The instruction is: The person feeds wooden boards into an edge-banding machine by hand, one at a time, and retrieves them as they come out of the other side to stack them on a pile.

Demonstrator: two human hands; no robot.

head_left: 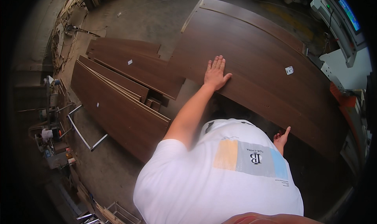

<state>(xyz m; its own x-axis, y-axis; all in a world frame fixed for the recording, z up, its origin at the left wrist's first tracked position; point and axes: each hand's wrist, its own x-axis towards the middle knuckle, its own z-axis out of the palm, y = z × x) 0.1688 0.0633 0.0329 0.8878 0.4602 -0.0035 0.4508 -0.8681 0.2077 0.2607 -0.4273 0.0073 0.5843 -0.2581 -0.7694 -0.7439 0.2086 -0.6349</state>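
A large dark brown wood panel (251, 63) lies in front of me, with a small white label (289, 70) on its right part. My left hand (216, 74) rests palm down on its left part, fingers stretched out, holding nothing. By the panel's near edge is my right hand (280, 138), thumb raised and fingers loosely bent, with nothing seen in it; whether it touches the edge I cannot tell. Under the far edge of this panel, another brown board (251, 18) sticks out.
To the left are stacked brown boards (118, 102) and more boards (133, 67) behind them. A machine with a lit screen (348, 14) stands at the far right. A metal frame (84, 139) lies on the floor at left, near tools and wood scraps (64, 39).
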